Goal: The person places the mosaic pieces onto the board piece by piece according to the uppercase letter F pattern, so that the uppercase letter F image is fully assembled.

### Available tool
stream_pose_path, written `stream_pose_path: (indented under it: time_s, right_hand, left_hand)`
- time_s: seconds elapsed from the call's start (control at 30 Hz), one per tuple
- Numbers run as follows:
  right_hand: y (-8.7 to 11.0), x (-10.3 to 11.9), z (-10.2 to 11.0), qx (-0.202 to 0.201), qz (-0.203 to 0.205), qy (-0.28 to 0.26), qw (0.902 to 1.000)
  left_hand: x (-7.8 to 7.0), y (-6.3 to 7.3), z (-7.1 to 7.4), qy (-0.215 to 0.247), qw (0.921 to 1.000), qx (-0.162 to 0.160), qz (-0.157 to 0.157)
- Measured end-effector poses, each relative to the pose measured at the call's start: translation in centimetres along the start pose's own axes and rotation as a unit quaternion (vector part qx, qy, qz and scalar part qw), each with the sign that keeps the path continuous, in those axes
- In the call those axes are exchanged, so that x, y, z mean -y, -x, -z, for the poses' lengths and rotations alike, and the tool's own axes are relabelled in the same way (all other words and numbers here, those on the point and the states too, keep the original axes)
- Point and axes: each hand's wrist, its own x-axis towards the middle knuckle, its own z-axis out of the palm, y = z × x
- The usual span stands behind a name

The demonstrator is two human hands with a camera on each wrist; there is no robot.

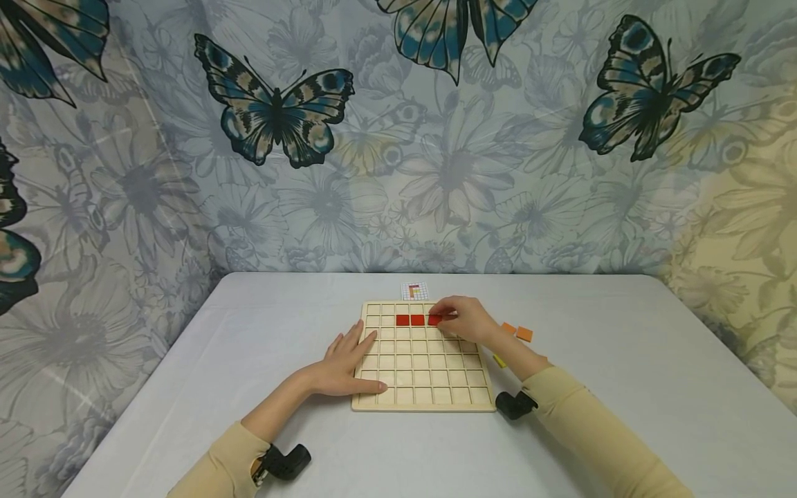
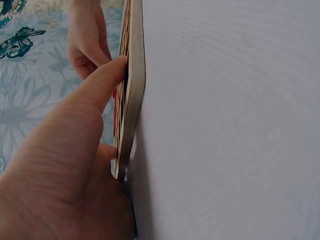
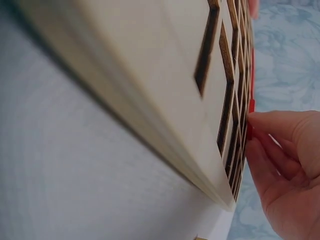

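Observation:
A wooden grid board (image 1: 423, 408) with square cells lies flat on the table. In its second row from the top sit two red square tiles (image 1: 402, 320), side by side. Just right of them my right hand (image 1: 465, 319) pinches another red tile (image 1: 434, 320) between thumb and fingers, right at the grid's surface. The right wrist view also has that red tile (image 3: 250, 131) at the fingertips. My left hand (image 1: 341, 366) rests on the board's left edge with fingers spread. Its thumb (image 2: 107, 75) lies over the rim near the front corner.
Behind the board lies a small pattern card (image 1: 414, 291) with a coloured grid. Orange tiles (image 1: 524, 335) and a yellow tile (image 1: 499, 361) lie right of the board, partly behind my right forearm. A white cloth covers the table (image 1: 299, 297), which meets a butterfly-patterned wall (image 1: 448, 173).

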Motion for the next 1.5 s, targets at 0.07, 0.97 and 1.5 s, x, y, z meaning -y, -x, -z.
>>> stream_pose_path:
  time_s: [0.07, 0.97, 1.5]
  right_hand:
    - [-0.1, 0.0, 0.0, 0.001, -0.002, 0.001, 1.0000]
    - [1.1, -1.4, 1.5, -0.015, -0.035, -0.040, 0.9985]
    - [4.6, -4.5, 5.2, -0.042, -0.078, -0.012, 0.9960]
  left_hand:
    - [-0.1, 0.0, 0.1, -0.001, 1.0000, 0.003, 0.003]
    - [-0.5, 0.0, 0.2, -0.001, 1.0000, 0.004, -0.003]
    - [-0.5, 0.0, 0.2, 0.002, 1.0000, 0.006, -0.002]
